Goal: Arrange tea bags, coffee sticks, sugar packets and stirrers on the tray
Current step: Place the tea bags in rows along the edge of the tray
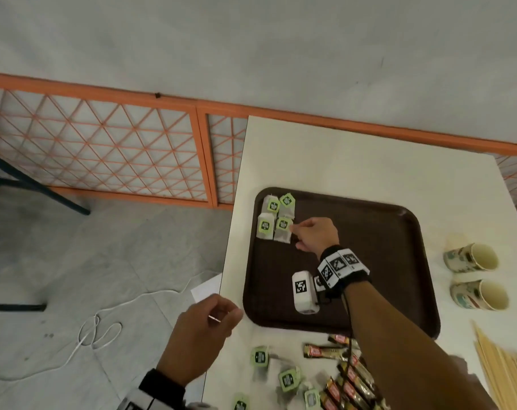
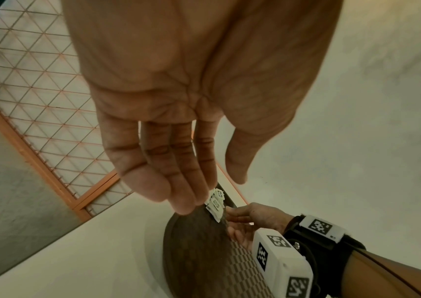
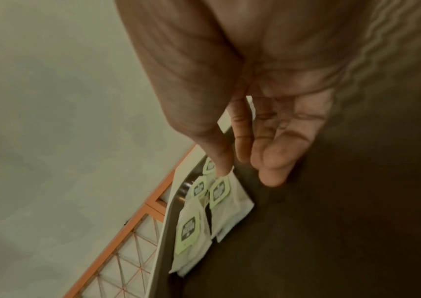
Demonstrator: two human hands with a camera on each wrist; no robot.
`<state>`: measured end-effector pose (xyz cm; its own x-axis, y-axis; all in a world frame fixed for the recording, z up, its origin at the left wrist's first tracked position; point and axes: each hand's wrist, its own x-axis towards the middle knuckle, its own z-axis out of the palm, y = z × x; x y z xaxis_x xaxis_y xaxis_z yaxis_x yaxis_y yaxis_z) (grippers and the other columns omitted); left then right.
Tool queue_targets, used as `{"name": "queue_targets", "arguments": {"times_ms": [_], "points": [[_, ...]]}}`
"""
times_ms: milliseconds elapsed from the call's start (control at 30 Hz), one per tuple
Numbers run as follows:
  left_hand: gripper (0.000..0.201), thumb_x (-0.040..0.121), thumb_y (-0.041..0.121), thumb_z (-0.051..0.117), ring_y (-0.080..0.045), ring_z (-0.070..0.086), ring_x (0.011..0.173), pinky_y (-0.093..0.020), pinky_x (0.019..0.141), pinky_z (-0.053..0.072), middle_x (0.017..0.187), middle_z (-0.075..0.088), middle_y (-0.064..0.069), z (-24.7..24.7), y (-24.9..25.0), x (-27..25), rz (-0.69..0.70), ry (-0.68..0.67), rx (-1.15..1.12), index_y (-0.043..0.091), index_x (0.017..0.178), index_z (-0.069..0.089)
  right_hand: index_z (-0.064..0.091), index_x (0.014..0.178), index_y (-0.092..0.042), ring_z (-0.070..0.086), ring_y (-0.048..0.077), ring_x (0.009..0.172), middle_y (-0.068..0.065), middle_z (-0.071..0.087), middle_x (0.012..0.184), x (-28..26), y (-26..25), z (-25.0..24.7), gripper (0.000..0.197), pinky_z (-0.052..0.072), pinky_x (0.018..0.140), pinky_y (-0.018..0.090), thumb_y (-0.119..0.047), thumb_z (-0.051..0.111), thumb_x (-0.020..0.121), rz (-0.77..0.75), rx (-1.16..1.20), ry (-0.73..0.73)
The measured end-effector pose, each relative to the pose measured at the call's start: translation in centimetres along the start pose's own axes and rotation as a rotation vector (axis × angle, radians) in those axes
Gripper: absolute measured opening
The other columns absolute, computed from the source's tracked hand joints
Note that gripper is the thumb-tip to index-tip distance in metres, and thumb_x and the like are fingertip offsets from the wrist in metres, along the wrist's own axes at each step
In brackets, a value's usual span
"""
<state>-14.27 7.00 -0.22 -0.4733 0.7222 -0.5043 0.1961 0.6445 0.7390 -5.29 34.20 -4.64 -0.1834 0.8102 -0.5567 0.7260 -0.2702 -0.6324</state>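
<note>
A brown tray lies on the white table. Several tea bags with green tags sit in a block at its far left corner. My right hand reaches over the tray to the nearest one. In the right wrist view its thumb tip touches that bag's green tag, and the other fingers hang relaxed above the tray. My left hand hovers at the table's left edge, fingers straight and empty. Loose tea bags and coffee sticks lie near me.
Wooden stirrers lie in a bundle at the near right. Two paper cups lie on their sides right of the tray. An orange lattice fence and a white cable on the floor are to the left.
</note>
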Motion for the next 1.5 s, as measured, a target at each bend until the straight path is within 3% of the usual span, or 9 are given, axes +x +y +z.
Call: {"name": "queue_targets", "arguments": {"times_ms": [200,267,400,600,733,1000,1167,1300,1500], "points": [[0.006,0.091,0.028,0.065,-0.005,0.067,0.067,-0.014,0.062,0.051,0.077,0.07,0.008,1.9,0.2,-0.8,0.066,-0.068,0.008,0.024,0.086,0.066,0.069,0.08,-0.024,0.065,0.01,0.073,-0.005,0.069,0.078,-7.6,3.2,-4.2,0.01,0.055,0.07,0.027,-0.032,0.072,0.086,-0.289,-0.306,-0.067],[0.007,0.091,0.026,0.065,-0.007,0.066,0.068,-0.023,0.07,0.055,0.078,0.069,0.009,3.0,-0.5,-1.0,0.075,-0.078,0.096,0.022,0.085,0.064,0.068,0.08,-0.025,0.062,0.005,0.068,-0.006,0.068,0.074,-11.7,5.0,-5.3,0.01,0.051,0.064,0.02,-0.032,0.071,0.087,-0.362,-0.411,-0.176],[0.01,0.092,0.028,0.06,-0.016,0.064,0.083,-0.039,0.077,0.056,0.083,0.064,0.013,5.9,-2.5,-1.9,0.019,-0.049,0.344,0.034,0.084,0.057,0.07,0.088,-0.02,0.065,0.006,0.073,-0.007,0.071,0.084,-16.8,9.6,-4.4,0.009,0.057,0.074,0.027,-0.027,0.065,0.092,-0.371,-0.608,-0.42],[0.05,0.093,0.016,0.051,-0.026,0.056,0.111,-0.043,0.094,0.049,0.119,0.049,-0.001,9.3,-2.7,-3.0,0.004,-0.139,0.579,0.04,0.136,0.045,0.056,0.118,-0.024,0.058,0.024,0.104,0.001,0.053,0.116,-17.9,14.4,0.2,0.031,0.051,0.086,0.038,-0.031,0.061,0.088,-0.49,-0.809,-0.441],[0.058,0.088,0.01,0.056,-0.032,0.056,0.108,-0.045,0.093,0.049,0.121,0.045,-0.003,10.3,-2.2,-3.1,0.023,-0.151,0.651,0.04,0.136,0.042,0.049,0.12,-0.021,0.056,0.027,0.105,0.003,0.049,0.116,-18.1,15.7,1.4,0.04,0.053,0.085,0.041,-0.027,0.066,0.083,-0.514,-0.775,-0.39],[0.047,0.079,0.032,0.075,-0.036,0.06,0.102,-0.047,0.09,0.05,0.117,0.046,-0.007,10.9,-1.6,-2.8,-0.002,-0.11,0.672,0.022,0.115,0.047,0.062,0.096,-0.014,0.054,0.024,0.105,0.006,0.057,0.105,-16.9,15.1,1.6,0.026,0.047,0.089,0.035,-0.032,0.073,0.081,-0.486,-0.737,-0.41],[0.023,0.083,0.017,0.061,-0.035,0.061,0.097,-0.043,0.086,0.052,0.111,0.049,-0.006,10.6,-2.1,-2.8,0.019,-0.03,0.585,0.022,0.105,0.054,0.078,0.089,-0.013,0.066,0.015,0.076,0.003,0.073,0.081,-15.4,14.2,-1.1,0.024,0.051,0.069,0.028,-0.034,0.078,0.077,-0.415,-0.465,-0.391],[0.016,0.085,0.016,0.061,-0.031,0.058,0.102,-0.035,0.087,0.048,0.112,0.057,-0.009,10.6,-2.8,-2.5,0.035,0.006,0.489,0.014,0.101,0.06,0.076,0.089,-0.01,0.057,0.007,0.052,0.0,0.07,0.072,-14.9,14.6,-2.3,0.021,0.048,0.051,0.022,-0.029,0.078,0.081,-0.273,-0.174,-0.432],[0.011,0.084,0.019,0.066,-0.026,0.062,0.092,-0.026,0.075,0.044,0.097,0.068,-0.006,10.1,-3.2,-3.0,0.062,0.033,0.304,0.013,0.092,0.063,0.069,0.1,0.001,0.045,0.009,0.053,0.0,0.055,0.065,-16.6,13.7,-4.5,0.021,0.037,0.05,0.022,-0.018,0.07,0.09,-0.15,0.148,-0.506]]}}
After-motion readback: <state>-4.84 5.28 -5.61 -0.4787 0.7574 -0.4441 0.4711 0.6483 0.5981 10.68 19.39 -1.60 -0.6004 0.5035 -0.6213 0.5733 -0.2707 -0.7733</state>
